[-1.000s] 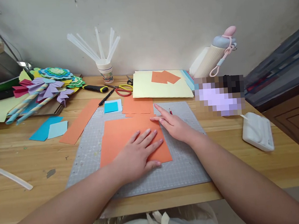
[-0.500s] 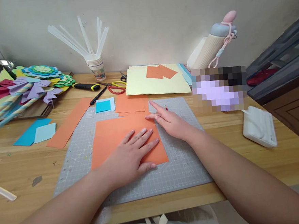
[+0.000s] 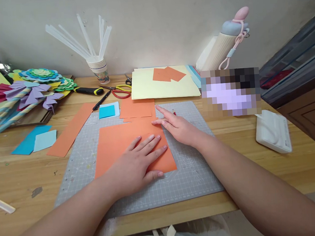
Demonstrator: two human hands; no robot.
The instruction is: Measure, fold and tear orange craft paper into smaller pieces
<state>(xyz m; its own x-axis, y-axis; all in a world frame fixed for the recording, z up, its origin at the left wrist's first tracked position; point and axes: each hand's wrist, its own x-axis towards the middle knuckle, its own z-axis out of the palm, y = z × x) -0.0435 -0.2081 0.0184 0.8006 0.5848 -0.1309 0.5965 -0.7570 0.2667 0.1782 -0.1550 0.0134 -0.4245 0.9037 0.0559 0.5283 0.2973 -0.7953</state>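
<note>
The orange sheet (image 3: 116, 144) lies flat on the grey cutting mat (image 3: 188, 173), in the middle of the desk (image 3: 258, 168) in front of the person. The left hand (image 3: 137, 162) rests palm down on the sheet's right half, fingers stretched out and slightly spread, gripping nothing. The right hand (image 3: 178, 129) lies on the mat at the sheet's far right corner, also flat and unclenched, with the index finger pointing away along the mat and the other fingertips touching the sheet's edge.

Just beyond the sheet, smaller orange pieces (image 3: 136, 108) lie on the mat's far edge, with a blue square (image 3: 106, 111) on a paler square beside them to the left. A long orange strip (image 3: 72, 128) lies slanted across the mat's left corner onto the desk. Farther left are two blue diamonds (image 3: 32, 139) and a heap of paper flowers (image 3: 33, 87). At the back stand a cup (image 3: 98, 70) holding clear sticks, a yellow-handled knife (image 3: 87, 90), a black pen (image 3: 102, 100) and scissors (image 3: 121, 91). A yellow paper stack (image 3: 150, 88) carries two more orange cut-outs (image 3: 167, 74). A ribbed bottle (image 3: 224, 45) leans against the wall to the right, and a white device (image 3: 273, 131) sits near the desk's right edge.
</note>
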